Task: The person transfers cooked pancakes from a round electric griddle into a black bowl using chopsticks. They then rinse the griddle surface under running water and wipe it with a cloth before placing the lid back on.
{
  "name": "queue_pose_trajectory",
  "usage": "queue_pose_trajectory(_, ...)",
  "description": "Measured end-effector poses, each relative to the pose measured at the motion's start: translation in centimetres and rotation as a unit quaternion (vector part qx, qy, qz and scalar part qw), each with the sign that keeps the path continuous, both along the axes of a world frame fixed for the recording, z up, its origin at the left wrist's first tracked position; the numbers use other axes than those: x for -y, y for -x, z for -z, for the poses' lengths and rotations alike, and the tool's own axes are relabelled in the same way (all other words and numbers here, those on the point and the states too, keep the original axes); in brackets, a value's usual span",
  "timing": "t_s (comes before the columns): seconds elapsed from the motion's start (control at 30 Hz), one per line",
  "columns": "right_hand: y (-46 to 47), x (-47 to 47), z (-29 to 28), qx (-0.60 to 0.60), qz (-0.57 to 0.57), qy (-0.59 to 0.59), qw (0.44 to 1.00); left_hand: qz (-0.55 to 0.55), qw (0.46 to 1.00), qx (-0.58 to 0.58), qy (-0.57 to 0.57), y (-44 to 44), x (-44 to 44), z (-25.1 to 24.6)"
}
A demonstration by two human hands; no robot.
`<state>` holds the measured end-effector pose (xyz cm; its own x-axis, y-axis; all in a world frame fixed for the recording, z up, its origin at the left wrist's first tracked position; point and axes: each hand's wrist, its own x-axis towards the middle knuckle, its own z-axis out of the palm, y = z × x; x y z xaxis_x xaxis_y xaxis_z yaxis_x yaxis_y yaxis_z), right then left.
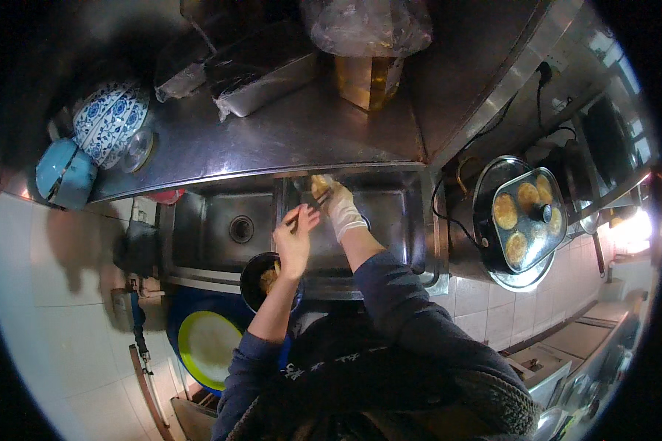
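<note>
My bare left hand [293, 242] is above the divider of a two-basin steel sink [220, 231]. Its fingers close around a thin dark tool [324, 197], perhaps a small knife, whose tip points at my right hand. A white glove covers my right hand [345, 209], over the right basin. It grips a pale yellow piece of food [320, 184], partly hidden by the fingers. Under my left forearm, a dark round bowl [249, 284] with yellowish-brown pieces in it is at the sink's front edge.
A steel shelf [287, 143] runs above the sink, bearing blue-patterned bowls [110, 124], a wrapped metal tray [265, 82] and a container of yellow liquid [369, 82]. To the right, an electric pan [529, 220] holds several round cakes. A green-rimmed basin [185, 344] stands lower left.
</note>
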<state>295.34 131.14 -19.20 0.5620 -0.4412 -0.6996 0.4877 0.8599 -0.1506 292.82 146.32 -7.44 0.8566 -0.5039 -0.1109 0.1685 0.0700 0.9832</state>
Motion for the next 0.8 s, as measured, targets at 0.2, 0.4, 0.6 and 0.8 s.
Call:
queue_pose_trajectory(0.2,1.5,4.0,7.3,0.061,0.058,0.007,0.996,0.108,0.972,0.063,-0.2,-2.0,-0.9,-3.0)
queue_pose_trajectory(0.4,1.1,0.7,5.3,-0.055,-0.194,0.392,0.898,0.151,0.794,0.36,-0.465,-1.9,0.2,1.8)
queue_pose_trajectory(0.6,1.9,0.2,6.6,-0.294,-0.462,0.797,0.255,0.178,0.78,0.366,-0.476,0.2,-1.1,0.1)
queue_pose_trajectory(0.8,1.3,1.8,13.4,-0.373,-0.418,0.768,0.31,0.167,0.806,0.377,-0.424,-0.9,1.9,0.7)
